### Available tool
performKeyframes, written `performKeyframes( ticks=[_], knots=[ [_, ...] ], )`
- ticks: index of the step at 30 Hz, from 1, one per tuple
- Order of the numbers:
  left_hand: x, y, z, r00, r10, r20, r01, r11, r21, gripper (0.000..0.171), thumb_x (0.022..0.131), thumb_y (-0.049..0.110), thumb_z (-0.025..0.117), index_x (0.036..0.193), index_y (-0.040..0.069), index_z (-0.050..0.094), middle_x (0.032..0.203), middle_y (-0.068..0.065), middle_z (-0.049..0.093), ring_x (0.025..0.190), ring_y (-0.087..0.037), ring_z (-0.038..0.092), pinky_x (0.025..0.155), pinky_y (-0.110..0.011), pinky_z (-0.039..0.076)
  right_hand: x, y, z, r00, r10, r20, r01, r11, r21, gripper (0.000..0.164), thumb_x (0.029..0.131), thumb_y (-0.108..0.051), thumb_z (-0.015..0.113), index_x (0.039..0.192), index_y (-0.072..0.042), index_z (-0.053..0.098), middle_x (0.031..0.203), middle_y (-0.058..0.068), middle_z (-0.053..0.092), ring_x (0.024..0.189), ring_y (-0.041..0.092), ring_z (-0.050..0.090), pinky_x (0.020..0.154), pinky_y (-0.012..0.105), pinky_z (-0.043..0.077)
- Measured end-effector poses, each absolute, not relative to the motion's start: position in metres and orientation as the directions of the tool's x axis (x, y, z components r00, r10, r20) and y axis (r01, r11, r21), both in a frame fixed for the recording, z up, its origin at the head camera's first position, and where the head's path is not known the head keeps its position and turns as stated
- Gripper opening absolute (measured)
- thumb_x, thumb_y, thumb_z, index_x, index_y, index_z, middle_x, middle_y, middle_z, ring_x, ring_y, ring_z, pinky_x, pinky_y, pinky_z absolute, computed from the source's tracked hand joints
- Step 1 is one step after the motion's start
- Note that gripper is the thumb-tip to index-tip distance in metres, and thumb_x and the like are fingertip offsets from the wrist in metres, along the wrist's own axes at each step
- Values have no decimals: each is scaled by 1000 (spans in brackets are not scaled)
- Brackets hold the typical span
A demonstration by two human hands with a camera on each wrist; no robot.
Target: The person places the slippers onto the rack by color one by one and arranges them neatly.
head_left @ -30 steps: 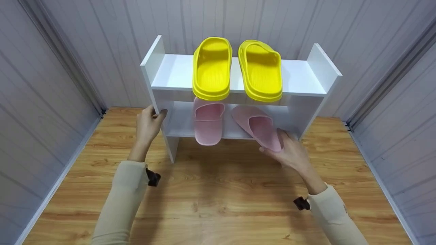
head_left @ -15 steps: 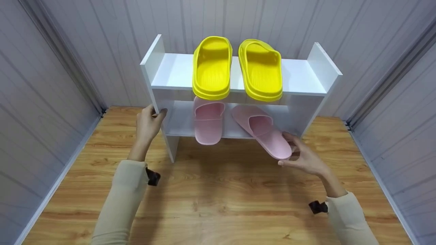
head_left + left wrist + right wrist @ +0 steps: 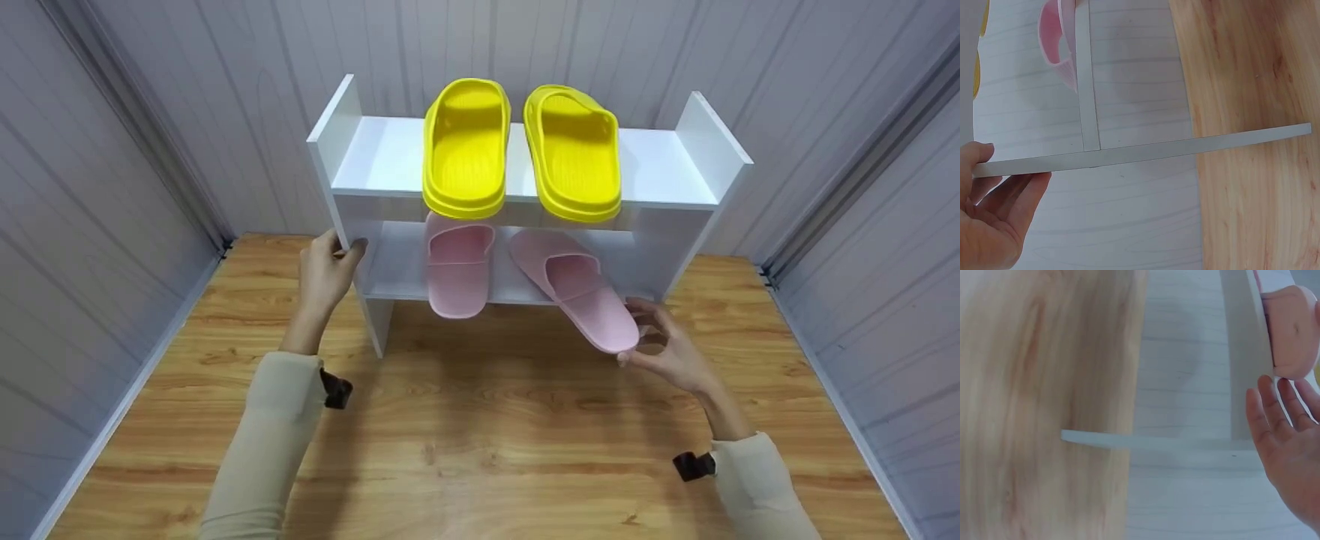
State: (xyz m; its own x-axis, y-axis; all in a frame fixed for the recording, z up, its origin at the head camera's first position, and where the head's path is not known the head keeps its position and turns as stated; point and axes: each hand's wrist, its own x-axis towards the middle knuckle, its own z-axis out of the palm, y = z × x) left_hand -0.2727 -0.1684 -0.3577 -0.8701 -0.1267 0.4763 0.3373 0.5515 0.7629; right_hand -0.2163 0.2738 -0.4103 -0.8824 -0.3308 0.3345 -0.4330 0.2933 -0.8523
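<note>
In the head view my left hand (image 3: 328,274) grips the left side panel of the white shoe rack (image 3: 379,171), thumb on one face and fingers on the other. The left wrist view shows the same pinch on the panel (image 3: 1145,156). My right hand (image 3: 671,352) is at the heel of the right pink slipper (image 3: 600,311), which lies slanted on the lower shelf with its heel past the front edge. Its fingers (image 3: 1268,396) are fairly straight, close to the slipper sole. The left pink slipper (image 3: 458,289) points straight back on that shelf.
Two yellow slippers (image 3: 465,169) stand side by side on the top shelf, over the pink ones. Behind the rack is a pale panelled wall (image 3: 615,45). Wooden flooring (image 3: 480,435) lies in front, with walls on both sides.
The right pink slipper's heel has come forward and right, then slightly back left. My right hand has loosened from its grip on the heel and shifted right. The left hand stays put.
</note>
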Motion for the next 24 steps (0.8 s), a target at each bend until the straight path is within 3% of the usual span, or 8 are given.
performKeyframes(
  ticks=[7, 16, 24],
  knots=[
    [-273, -168, -358, -869, -129, 477, 339, 548, 765, 25, 83, 6, 56, 103, -8, 59, 100, -25, 59, 91, -35, 58, 74, -40, 48, -213, 258, -425, -874, -233, 425, -468, 175, -866, 67, 64, 19, 65, 124, 13, 34, 115, 26, 43, 92, 21, 48, 67, 25, 47],
    [-273, -168, -357, -877, -133, 462, 318, 560, 765, 26, 84, 8, 56, 104, -8, 58, 101, -26, 58, 91, -35, 58, 74, -41, 48, -213, 233, -444, -887, -59, 457, -461, 116, -880, 69, 65, 18, 66, 125, 10, 32, 115, 22, 42, 93, 20, 47, 74, 25, 43],
    [-273, -169, -358, -884, -140, 446, 300, 563, 770, 25, 84, 8, 56, 103, -8, 59, 101, -26, 58, 92, -34, 57, 74, -41, 48, -222, 215, -468, -864, 48, 501, -495, 106, -863, 64, 68, -1, 74, 123, 1, 40, 115, 12, 44, 98, 26, 45, 74, 32, 44]
  ],
)
